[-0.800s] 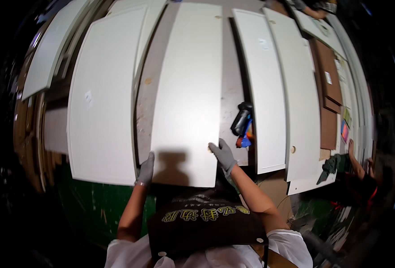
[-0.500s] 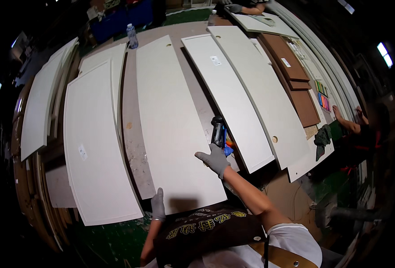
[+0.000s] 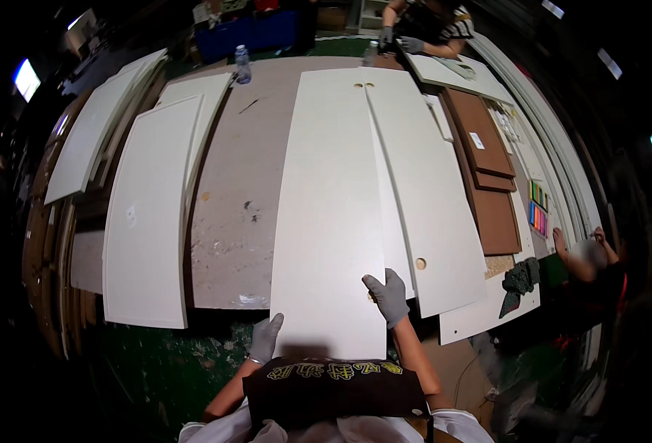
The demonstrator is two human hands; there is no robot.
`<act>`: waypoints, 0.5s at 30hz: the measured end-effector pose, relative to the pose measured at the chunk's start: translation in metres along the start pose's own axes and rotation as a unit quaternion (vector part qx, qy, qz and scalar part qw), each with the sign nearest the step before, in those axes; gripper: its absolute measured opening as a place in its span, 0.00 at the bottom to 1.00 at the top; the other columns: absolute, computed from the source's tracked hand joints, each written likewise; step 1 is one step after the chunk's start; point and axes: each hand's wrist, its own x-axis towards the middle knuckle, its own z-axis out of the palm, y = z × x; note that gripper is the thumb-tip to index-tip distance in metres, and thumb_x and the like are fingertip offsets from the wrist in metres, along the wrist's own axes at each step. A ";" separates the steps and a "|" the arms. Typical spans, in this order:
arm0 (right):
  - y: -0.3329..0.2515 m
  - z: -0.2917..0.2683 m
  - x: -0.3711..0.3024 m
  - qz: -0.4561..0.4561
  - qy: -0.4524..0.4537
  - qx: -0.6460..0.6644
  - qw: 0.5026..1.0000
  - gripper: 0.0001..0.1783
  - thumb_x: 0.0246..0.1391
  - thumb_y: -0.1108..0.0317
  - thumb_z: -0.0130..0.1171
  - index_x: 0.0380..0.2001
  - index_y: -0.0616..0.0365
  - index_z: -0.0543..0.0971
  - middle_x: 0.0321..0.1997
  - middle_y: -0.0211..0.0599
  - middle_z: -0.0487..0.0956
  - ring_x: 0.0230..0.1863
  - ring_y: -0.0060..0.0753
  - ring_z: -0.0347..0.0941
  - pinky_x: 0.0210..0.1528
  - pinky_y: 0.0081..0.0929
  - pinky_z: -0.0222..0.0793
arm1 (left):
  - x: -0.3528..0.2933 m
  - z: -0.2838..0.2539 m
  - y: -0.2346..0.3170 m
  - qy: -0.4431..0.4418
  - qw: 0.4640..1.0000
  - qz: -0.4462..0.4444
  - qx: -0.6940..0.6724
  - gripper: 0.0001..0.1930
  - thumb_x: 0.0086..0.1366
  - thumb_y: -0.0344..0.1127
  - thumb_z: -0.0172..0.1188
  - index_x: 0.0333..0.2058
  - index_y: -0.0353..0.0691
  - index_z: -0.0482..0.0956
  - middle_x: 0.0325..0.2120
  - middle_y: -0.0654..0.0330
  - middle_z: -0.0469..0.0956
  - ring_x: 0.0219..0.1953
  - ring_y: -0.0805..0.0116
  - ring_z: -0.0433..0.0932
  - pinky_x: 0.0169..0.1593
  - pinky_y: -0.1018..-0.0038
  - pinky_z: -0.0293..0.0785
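At lower centre, the right hand (image 3: 388, 297) clamps the right edge of a white panel (image 3: 332, 214) filling mid-frame; the left hand (image 3: 267, 337) holds its left edge. Against 0.5 s ago, this panel has shifted right, hiding the black tool and most of the neighbouring panel (image 3: 396, 236). At right, a case (image 3: 538, 204) contains 2 rows of coloured sticks. At top, past 1 clear bottle (image 3: 243, 68), a blue bin (image 3: 248, 34) holds something red, perhaps more; it is dim.
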 end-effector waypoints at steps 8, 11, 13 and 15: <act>0.009 -0.074 0.011 -0.016 0.001 -0.027 1.000 0.24 0.49 0.52 0.65 0.28 0.66 0.74 0.22 0.35 0.73 0.25 0.25 0.67 0.30 0.29 0.66 | -0.014 0.081 0.017 0.052 0.998 -0.002 -0.042 0.26 0.64 0.55 0.56 0.26 0.32 0.76 0.21 0.68 0.71 0.26 0.81 0.63 0.30 0.76 0.64; 0.012 -0.097 0.019 0.028 -0.017 0.022 0.999 0.23 0.49 0.53 0.65 0.28 0.66 0.74 0.21 0.35 0.72 0.25 0.25 0.66 0.30 0.30 0.65 | -0.009 0.095 0.013 0.044 0.999 -0.001 0.028 0.25 0.65 0.53 0.55 0.30 0.31 0.78 0.24 0.66 0.75 0.28 0.80 0.67 0.32 0.76 0.67; 0.024 -0.104 0.022 0.021 -0.010 0.040 0.999 0.22 0.50 0.54 0.65 0.28 0.66 0.73 0.21 0.35 0.72 0.25 0.25 0.66 0.28 0.28 0.65 | -0.007 0.106 0.015 0.035 0.999 -0.008 0.015 0.24 0.66 0.52 0.54 0.32 0.31 0.78 0.25 0.65 0.76 0.28 0.80 0.68 0.33 0.76 0.68; 0.033 -0.112 0.022 0.018 0.009 0.052 0.998 0.23 0.50 0.54 0.65 0.29 0.67 0.73 0.21 0.35 0.71 0.25 0.24 0.67 0.28 0.27 0.65 | -0.006 0.120 0.019 0.023 0.998 -0.020 -0.057 0.23 0.67 0.51 0.53 0.34 0.30 0.78 0.25 0.65 0.76 0.28 0.80 0.68 0.33 0.77 0.68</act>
